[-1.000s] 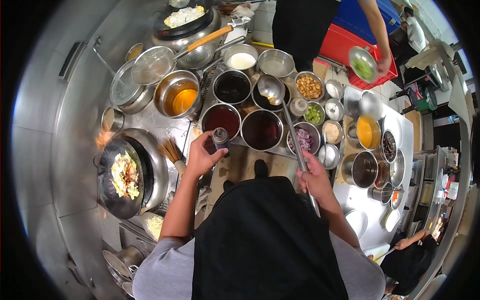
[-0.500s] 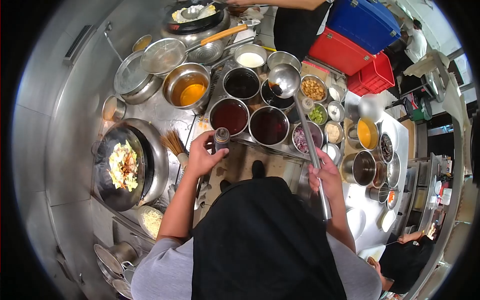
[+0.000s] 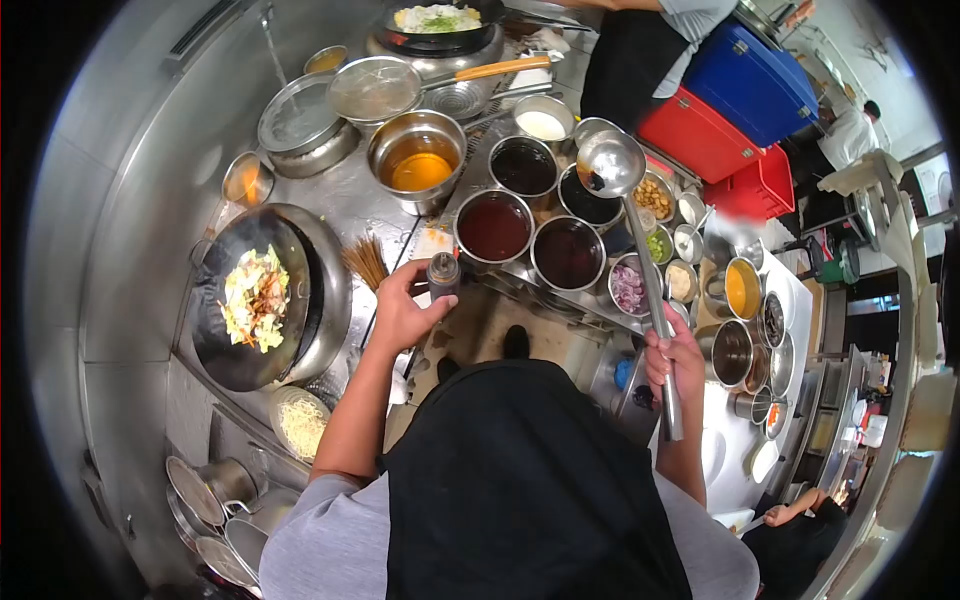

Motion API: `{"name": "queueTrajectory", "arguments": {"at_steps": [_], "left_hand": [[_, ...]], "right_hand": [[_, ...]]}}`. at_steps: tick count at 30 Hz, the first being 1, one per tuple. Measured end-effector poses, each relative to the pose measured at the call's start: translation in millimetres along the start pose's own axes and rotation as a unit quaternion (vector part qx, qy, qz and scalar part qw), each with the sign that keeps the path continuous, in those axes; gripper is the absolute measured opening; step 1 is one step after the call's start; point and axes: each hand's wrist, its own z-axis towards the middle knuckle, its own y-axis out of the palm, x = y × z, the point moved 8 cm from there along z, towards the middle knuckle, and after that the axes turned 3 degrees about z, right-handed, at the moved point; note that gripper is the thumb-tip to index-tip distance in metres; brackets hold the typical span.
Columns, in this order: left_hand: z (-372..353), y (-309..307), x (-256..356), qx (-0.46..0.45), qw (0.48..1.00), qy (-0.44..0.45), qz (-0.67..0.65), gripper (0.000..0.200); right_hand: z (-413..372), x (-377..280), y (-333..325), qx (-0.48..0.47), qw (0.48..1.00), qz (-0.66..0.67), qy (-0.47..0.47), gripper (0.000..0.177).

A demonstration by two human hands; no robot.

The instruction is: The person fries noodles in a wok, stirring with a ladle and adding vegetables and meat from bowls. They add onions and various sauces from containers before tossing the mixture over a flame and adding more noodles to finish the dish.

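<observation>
My left hand is closed around a small dark squeeze bottle, held upright in front of the counter edge. In my right hand is the handle of a long metal ladle; its bowl hangs over the sauce pots, with a little dark liquid inside. Beneath and beside the bowl stand pots of dark sauce and reddish-brown sauce. To the left, a black wok on the stove holds chopped cabbage with brown bits.
A bamboo brush lies between wok and counter. Behind it sit a pot of amber oil and wooden-handled strainer. Chopped red onion and other ingredients fill bowls at right. Other people work at the far stove and lower right.
The view has turned, so the stove and pots appear shifted right. My right hand and ladle sit slightly farther right and lower in view. Both hands keep their hold.
</observation>
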Motion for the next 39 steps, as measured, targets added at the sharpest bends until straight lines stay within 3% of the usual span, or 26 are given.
{"name": "queueTrajectory", "arguments": {"at_steps": [4, 9, 13, 16, 19, 20, 21, 22, 23, 25, 29, 31, 33, 39], "left_hand": [[-23.4, -38.1, 2.3, 0.033, 0.999, -0.026, -0.032, 0.056], [-71.6, -105.6, -14.7, 0.146, 0.988, -0.025, 0.051, 0.059], [-129.0, -157.8, -26.7, 0.241, 0.960, -0.003, 0.143, 0.059], [-173.0, -192.6, -30.8, 0.290, 0.948, -0.085, 0.097, 0.058], [-210.2, -220.1, -59.7, 0.344, 0.921, -0.137, 0.122, 0.057], [-218.5, -226.6, -66.0, 0.352, 0.922, -0.148, 0.067, 0.056], [-226.4, -233.2, -69.7, 0.359, 0.920, -0.158, 0.013, 0.055], [-235.6, -244.8, -62.4, 0.366, 0.906, -0.189, 0.098, 0.051], [-241.7, -252.8, -70.4, 0.372, 0.903, -0.195, 0.096, 0.051], [-252.4, -268.6, -89.5, 0.386, 0.887, -0.220, 0.122, 0.042], [-263.0, -288.9, -105.5, 0.380, 0.884, -0.267, 0.053, 0.043], [-266.2, -296.0, -115.3, 0.395, 0.879, -0.258, 0.073, 0.045], [-271.5, -293.9, -128.4, 0.387, 0.874, -0.294, -0.002, 0.043], [-275.9, -294.1, -131.9, 0.387, 0.872, -0.297, -0.045, 0.042]], "right_hand": [[-4.1, 7.1, 27.6, -0.048, 0.997, 0.045, 0.050, 0.076], [6.1, 52.2, 103.6, -0.128, 0.984, -0.031, 0.122, 0.077], [20.4, 119.1, 182.0, -0.203, 0.935, -0.209, 0.200, 0.081], [26.4, 182.5, 239.3, -0.270, 0.876, -0.339, 0.213, 0.080], [41.6, 248.8, 270.2, -0.366, 0.813, -0.438, 0.117, 0.080], [44.1, 267.3, 274.3, -0.372, 0.806, -0.443, 0.124, 0.080], [38.6, 278.4, 292.7, -0.427, 0.780, -0.453, 0.063, 0.079], [30.1, 284.6, 309.5, -0.479, 0.750, -0.457, 0.001, 0.078], [27.4, 283.1, 315.7, -0.484, 0.746, -0.458, 0.008, 0.078], [6.4, 276.6, 332.3, -0.395, 0.795, -0.379, 0.263, 0.078], [-8.8, 268.2, 336.1, -0.390, 0.785, -0.295, 0.381, 0.081], [-13.5, 266.2, 335.8, -0.389, 0.781, -0.298, 0.388, 0.081], [-21.0, 266.1, 337.5, -0.384, 0.778, -0.290, 0.405, 0.081], [-26.2, 269.7, 338.5, -0.374, 0.782, -0.276, 0.416, 0.082]]}}
